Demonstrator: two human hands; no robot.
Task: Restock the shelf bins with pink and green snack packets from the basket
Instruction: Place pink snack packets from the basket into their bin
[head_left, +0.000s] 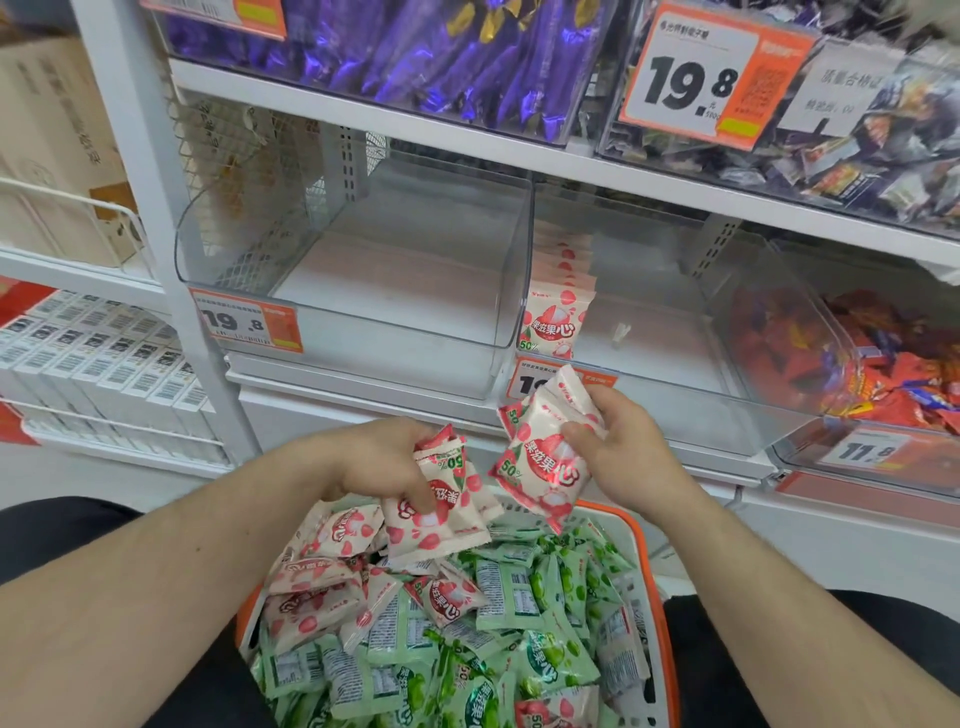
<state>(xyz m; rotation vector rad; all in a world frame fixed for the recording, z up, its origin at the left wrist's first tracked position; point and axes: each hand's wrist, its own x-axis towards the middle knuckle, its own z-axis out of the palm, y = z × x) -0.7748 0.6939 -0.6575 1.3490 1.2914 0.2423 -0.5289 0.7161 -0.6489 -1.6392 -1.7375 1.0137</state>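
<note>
White shop shelving carries "19.8" price tags (680, 83); both left hand (382, 460) and right hand (621, 447) grip pink-and-white "50%" snack packets (537, 467) above orange plastic basket (647, 561).

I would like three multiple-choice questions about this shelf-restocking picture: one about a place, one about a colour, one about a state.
1. Where does the row of pink packets already stand?
A. left side of the middle bin
B. the leftmost clear bin
C. the top shelf

2. What colour is the basket?
A. blue
B. orange
C. black

3. What is the right hand doing?
A. hanging free
B. pressing the shelf
C. holding pink packets

Answers:
1 A: the packets stand upright against the middle bin's left wall.
2 B: its rim shows orange.
3 C: fingers and thumb curl round pink packets; the left hand grips others.
</note>
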